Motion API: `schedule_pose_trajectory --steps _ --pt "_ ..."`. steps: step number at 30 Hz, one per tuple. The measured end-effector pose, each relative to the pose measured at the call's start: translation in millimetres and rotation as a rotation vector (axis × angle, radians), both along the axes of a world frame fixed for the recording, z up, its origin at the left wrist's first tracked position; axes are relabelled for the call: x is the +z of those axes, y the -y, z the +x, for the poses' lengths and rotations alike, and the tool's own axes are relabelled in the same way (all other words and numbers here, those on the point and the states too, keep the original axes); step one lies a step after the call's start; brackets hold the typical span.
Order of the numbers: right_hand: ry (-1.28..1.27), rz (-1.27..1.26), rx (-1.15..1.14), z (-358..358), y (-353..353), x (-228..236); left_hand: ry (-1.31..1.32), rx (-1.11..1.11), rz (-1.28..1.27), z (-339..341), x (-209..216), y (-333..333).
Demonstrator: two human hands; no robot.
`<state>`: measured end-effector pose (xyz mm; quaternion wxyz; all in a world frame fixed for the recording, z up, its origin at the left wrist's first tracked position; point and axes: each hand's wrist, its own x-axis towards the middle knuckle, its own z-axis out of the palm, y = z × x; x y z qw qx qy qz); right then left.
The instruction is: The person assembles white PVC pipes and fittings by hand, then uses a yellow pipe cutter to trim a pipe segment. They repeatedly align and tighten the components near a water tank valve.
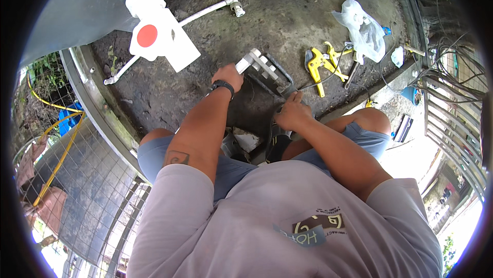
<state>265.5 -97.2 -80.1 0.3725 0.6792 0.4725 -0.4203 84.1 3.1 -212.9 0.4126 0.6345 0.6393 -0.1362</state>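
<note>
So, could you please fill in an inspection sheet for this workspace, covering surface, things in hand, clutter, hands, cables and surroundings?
Surface: dark ground, rough and stained.
Things in hand: white pipe with an elbow end; metal hand tool beside it, contact unclear.
Clutter: yellow cutters and clear plastic bag, both right of the tool.
Hands: left hand closed round the pipe; right hand on the tool's handle end.
Cables: thin dark cord passes by the yellow cutters; dark cables tangle at the right.
Surroundings: wire mesh at left; large grey object at upper left.
</note>
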Motion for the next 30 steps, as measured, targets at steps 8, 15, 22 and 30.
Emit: schedule_pose_trajectory --steps 8,15,22,30 --pt "-0.066 -0.045 0.003 1 -12 10 0.278 -0.105 -0.469 -17 -33 -28" --pt "-0.042 -0.050 -0.014 3 -10 -2 0.431 0.189 -0.477 -26 -34 -16" --pt "-0.076 -0.062 -0.061 5 -14 4 0.309 0.010 0.226 -29 -23 13" --pt "-0.114 -0.025 -0.104 8 -8 -6 0.509 0.287 -0.555 -49 -12 -11"
